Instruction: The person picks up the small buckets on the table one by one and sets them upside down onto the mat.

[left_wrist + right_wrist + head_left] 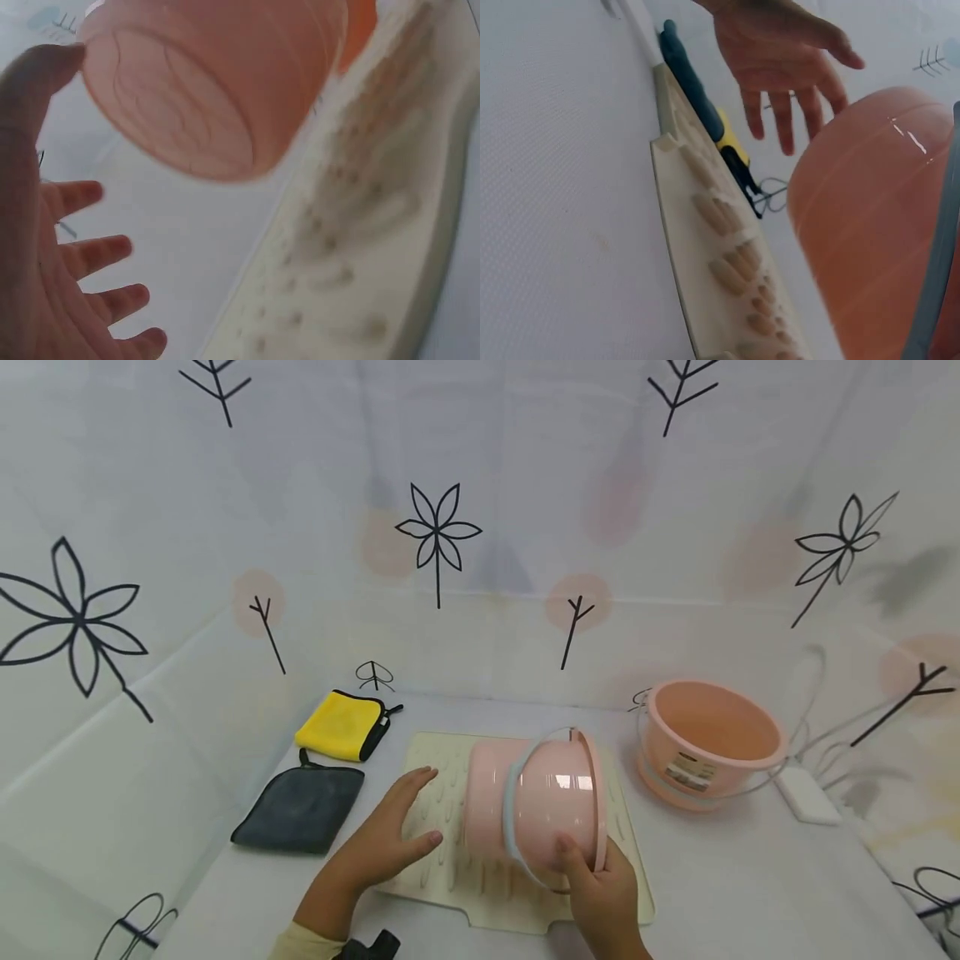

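Observation:
A pink plastic bucket (491,793) lies on its side in the air above a cream ridged mat (442,868), its mouth to the right and its grey-blue handle hanging across the body. My right hand (606,893) grips its rim, thumb on the outer wall. Left of the bucket, my left hand (386,839) is spread with fingers apart and holds nothing. In the left wrist view the bucket's base (172,105) faces that hand, and the thumb tip is at or near its edge; contact is hard to tell.
A second, peach-coloured bucket (712,727) stands upright at the back right, beside a white block (808,793). To the left lie a folded yellow cloth (341,725) with black edging and a dark grey cloth (300,808). A patterned white sheet (495,643) hangs behind.

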Demonstrator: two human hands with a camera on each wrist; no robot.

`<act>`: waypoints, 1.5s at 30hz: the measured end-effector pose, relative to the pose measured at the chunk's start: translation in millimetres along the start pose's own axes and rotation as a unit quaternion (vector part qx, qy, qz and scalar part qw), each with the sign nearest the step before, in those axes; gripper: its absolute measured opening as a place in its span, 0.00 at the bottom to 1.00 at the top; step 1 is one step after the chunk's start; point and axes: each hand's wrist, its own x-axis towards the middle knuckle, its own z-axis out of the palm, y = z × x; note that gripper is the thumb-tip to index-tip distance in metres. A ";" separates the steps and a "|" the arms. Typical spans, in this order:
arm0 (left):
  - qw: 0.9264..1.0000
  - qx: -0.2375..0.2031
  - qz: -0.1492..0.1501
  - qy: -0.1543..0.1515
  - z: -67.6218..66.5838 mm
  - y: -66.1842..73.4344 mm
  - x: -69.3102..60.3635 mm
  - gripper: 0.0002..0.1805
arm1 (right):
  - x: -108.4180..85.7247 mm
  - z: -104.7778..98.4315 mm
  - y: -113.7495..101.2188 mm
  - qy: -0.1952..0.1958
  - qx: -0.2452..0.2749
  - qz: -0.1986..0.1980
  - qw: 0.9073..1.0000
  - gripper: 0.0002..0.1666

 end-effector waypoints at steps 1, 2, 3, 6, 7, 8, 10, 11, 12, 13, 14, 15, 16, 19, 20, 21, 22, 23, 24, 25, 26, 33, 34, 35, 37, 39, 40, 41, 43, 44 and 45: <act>0.999 -0.025 0.021 -0.001 2.1 5.7 3.1 0.49 | -0.4 -0.7 0.2 -0.003 -0.001 0.007 1.000 0.19; 0.998 -0.047 0.042 -0.005 4.4 10.3 6.3 0.52 | -0.9 -1.4 0.4 -0.006 0.000 0.011 1.000 0.19; 0.996 -0.066 0.060 -0.011 6.8 14.7 9.4 0.54 | -1.5 -2.0 0.5 -0.009 0.003 0.015 1.000 0.19; 0.988 -0.115 0.095 -0.038 14.0 25.2 17.4 0.61 | -3.2 -2.7 0.3 -0.009 0.009 0.021 1.000 0.20; 0.985 -0.129 0.101 -0.047 16.5 27.3 19.6 0.63 | -3.6 -2.8 0.5 -0.009 0.006 0.022 1.000 0.21; 0.984 -0.138 0.104 -0.052 19.1 28.6 21.3 0.64 | -4.3 -2.7 0.4 -0.009 0.006 0.026 1.000 0.21; 0.980 -0.163 0.102 -0.057 24.2 29.6 23.5 0.67 | -5.8 -1.8 0.3 -0.009 0.008 0.031 0.999 0.21; 0.978 -0.176 0.100 -0.056 26.9 29.0 24.2 0.68 | -6.6 -1.0 0.2 -0.011 0.012 0.035 0.999 0.20; 0.976 -0.185 0.098 -0.053 29.7 27.8 24.8 0.69 | -7.3 0.1 0.0 -0.012 0.018 0.035 0.999 0.19; 0.975 -0.195 0.094 -0.051 32.1 26.7 25.0 0.70 | -8.0 1.2 0.0 -0.013 0.021 0.034 0.999 0.19; 0.973 -0.204 0.091 -0.048 34.2 26.0 25.1 0.71 | -8.7 2.4 -0.5 -0.015 0.030 0.032 0.999 0.17; 0.972 -0.213 0.091 -0.044 36.2 25.2 25.3 0.72 | -9.0 3.5 -0.7 -0.019 0.037 0.024 0.999 0.16; 0.971 -0.218 0.090 -0.041 38.2 24.1 24.2 0.72 | -10.5 4.6 -0.5 -0.021 0.040 0.017 0.999 0.14; 0.969 -0.227 0.093 -0.035 41.6 23.7 22.9 0.73 | -11.6 6.9 0.3 -0.025 0.056 -0.008 0.998 0.10; 0.968 -0.229 0.098 -0.033 41.9 24.4 23.3 0.73 | -11.0 7.2 0.3 -0.026 0.061 -0.014 0.998 0.09; 0.967 -0.232 0.102 -0.030 42.5 24.9 24.1 0.73 | -10.3 7.3 0.4 -0.027 0.065 -0.017 0.997 0.09; 0.966 -0.234 0.105 -0.028 42.8 25.4 24.5 0.73 | -9.7 7.2 0.7 -0.029 0.067 -0.016 0.997 0.09; 0.966 -0.236 0.105 -0.025 43.2 25.7 24.6 0.72 | -9.3 7.0 0.5 -0.033 0.070 -0.010 0.997 0.09; 0.965 -0.237 0.106 -0.022 43.7 25.9 24.4 0.72 | -9.3 6.7 0.4 -0.036 0.069 -0.005 0.997 0.10; 0.964 -0.241 0.107 -0.019 44.2 25.8 23.9 0.71 | -9.5 6.2 0.6 -0.041 0.065 0.001 0.997 0.11; 0.964 -0.244 0.106 -0.016 44.8 25.2 23.0 0.71 | -9.9 5.9 0.6 -0.045 0.065 0.009 0.997 0.11; 0.951 -0.279 0.132 0.000 50.5 22.2 16.3 0.67 | -15.3 6.5 -1.3 -0.062 0.059 0.013 0.996 0.13; 0.947 -0.287 0.142 -0.002 50.9 22.0 15.9 0.67 | -15.9 6.7 -1.7 -0.065 0.052 0.007 0.997 0.13; 0.945 -0.292 0.151 -0.002 51.0 21.8 15.3 0.66 | -16.6 6.7 -2.3 -0.067 0.047 -0.002 0.997 0.13; 0.939 -0.301 0.164 -0.003 50.3 21.5 14.3 0.66 | -17.2 6.5 -3.0 -0.072 0.042 -0.023 0.996 0.14; 0.939 -0.297 0.174 0.003 49.0 20.4 14.1 0.65 | -16.7 5.6 -1.6 -0.082 0.037 -0.053 0.995 0.16; 0.939 -0.295 0.176 0.007 48.1 20.0 14.3 0.65 | -15.8 4.8 -0.3 -0.090 0.039 -0.074 0.992 0.18; 0.940 -0.292 0.177 0.010 47.4 19.6 14.6 0.64 | -14.4 3.4 1.2 -0.099 0.046 -0.090 0.990 0.19; 0.940 -0.292 0.178 0.016 46.3 19.1 15.8 0.64 | -9.9 -1.0 6.5 -0.124 0.060 -0.120 0.983 0.21; 0.939 -0.293 0.176 0.017 46.1 18.8 16.3 0.64 | -6.8 -4.1 9.5 -0.142 0.068 -0.130 0.979 0.20; 0.939 -0.295 0.174 0.018 45.8 18.8 16.6 0.64 | -3.2 -7.5 12.7 -0.161 0.081 -0.136 0.974 0.19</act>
